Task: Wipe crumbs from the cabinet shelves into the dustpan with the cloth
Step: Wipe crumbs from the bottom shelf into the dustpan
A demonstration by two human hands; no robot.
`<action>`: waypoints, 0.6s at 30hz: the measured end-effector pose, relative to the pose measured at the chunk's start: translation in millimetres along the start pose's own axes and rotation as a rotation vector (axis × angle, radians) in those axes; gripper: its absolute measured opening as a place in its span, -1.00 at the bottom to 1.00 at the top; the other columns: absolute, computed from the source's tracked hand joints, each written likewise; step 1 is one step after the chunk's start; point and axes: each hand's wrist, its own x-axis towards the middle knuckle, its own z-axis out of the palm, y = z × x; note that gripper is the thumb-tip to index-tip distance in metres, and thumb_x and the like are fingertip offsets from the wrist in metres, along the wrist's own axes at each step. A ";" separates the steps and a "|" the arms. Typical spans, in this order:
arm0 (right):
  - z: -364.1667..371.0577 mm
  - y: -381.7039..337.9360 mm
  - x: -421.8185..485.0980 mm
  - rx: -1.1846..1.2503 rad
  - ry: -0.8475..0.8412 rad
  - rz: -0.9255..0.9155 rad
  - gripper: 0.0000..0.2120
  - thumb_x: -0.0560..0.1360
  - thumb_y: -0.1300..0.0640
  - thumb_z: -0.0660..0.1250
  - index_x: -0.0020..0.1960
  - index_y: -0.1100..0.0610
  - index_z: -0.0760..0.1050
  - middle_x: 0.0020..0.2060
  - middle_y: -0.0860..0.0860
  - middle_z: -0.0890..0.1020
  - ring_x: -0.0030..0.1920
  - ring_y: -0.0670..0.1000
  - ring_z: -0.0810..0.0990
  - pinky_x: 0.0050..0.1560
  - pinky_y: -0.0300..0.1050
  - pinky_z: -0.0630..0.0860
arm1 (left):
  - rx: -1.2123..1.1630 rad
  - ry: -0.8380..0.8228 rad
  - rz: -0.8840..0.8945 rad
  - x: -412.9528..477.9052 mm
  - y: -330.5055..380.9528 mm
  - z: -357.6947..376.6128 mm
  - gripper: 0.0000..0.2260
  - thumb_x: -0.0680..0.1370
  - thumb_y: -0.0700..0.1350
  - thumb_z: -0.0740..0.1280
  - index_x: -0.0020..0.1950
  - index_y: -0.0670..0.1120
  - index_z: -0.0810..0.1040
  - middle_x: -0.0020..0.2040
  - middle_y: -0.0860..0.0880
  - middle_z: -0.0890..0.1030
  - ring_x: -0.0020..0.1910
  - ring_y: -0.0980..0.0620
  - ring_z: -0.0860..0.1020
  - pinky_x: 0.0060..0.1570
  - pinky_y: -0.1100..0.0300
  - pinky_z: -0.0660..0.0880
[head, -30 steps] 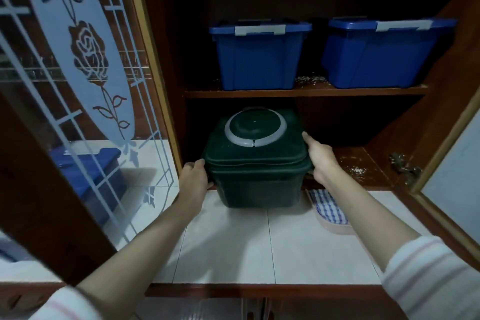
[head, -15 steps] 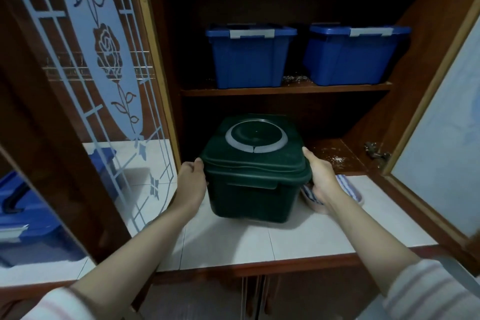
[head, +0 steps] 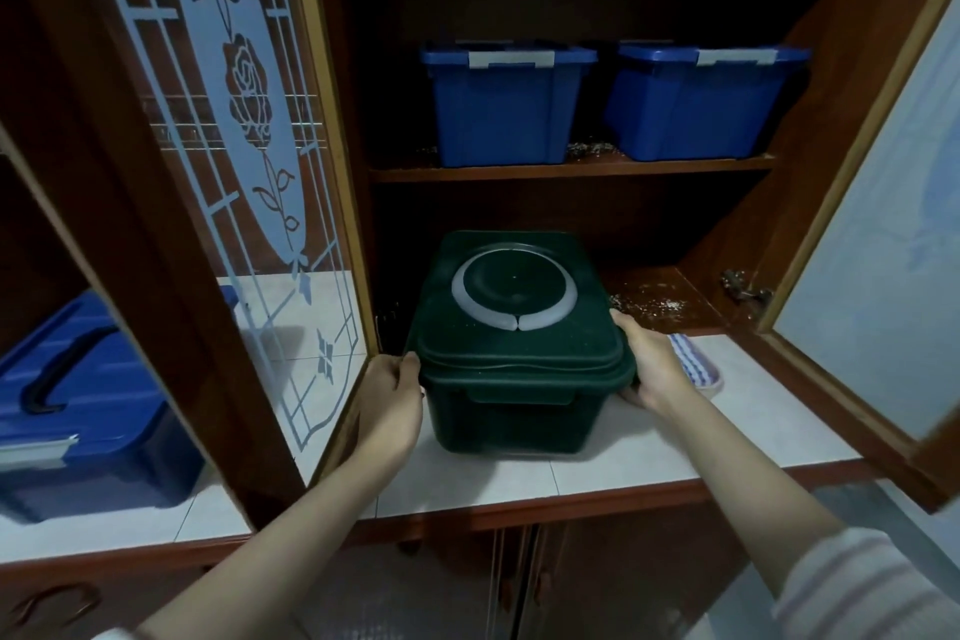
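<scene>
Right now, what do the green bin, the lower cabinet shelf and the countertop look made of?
Green bin: moulded plastic, matte, going by the snap-on lid and front clip.
Lower shelf: reddish-brown wood or veneer, varnished look; faint sheen.
Countertop: likely glazed ceramic tile; pale squares with grout lines.

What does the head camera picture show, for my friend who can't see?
A left hand and a right hand grip the sides of a dark green box on a tiled counter, before an open cabinet. Crumbs lie on the lower shelf beside it and between two blue bins above.
</scene>
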 end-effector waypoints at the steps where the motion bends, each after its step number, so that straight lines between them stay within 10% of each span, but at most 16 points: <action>1: -0.8 0.5 1.4 -0.009 0.001 0.008 -0.79 0.50 0.00 0.34 -0.14 0.13 0.63 -0.09 0.11 0.70 0.03 0.15 0.64 0.24 0.14 0.48 | 0.010 -0.004 -0.012 1.4 -1.0 -0.1 -0.78 0.63 -0.01 0.09 -0.11 -0.08 0.41 -0.11 -0.11 0.54 -0.07 -0.14 0.54 0.09 -0.08 0.46; 11: -6.7 -2.7 11.7 -0.107 -0.002 0.107 -0.65 0.47 -0.05 0.33 0.04 0.22 0.61 -0.03 0.18 0.68 0.01 0.18 0.65 0.18 0.17 0.52 | -0.029 -0.054 -0.070 18.1 18.4 11.5 -0.68 0.62 -0.06 0.15 0.34 -0.14 0.37 0.08 -0.03 0.48 0.07 0.00 0.45 0.02 0.20 0.32; 18: 1.9 -18.3 26.9 -0.210 -0.003 0.016 -0.63 0.51 -0.04 0.34 0.00 0.31 0.55 -0.10 0.17 0.66 -0.11 0.16 0.63 -0.07 -0.04 0.56 | 0.019 -0.151 -0.237 51.2 35.0 22.3 -0.66 0.54 0.06 0.26 0.13 -0.18 0.52 0.10 -0.12 0.58 0.02 -0.10 0.55 -0.02 0.14 0.45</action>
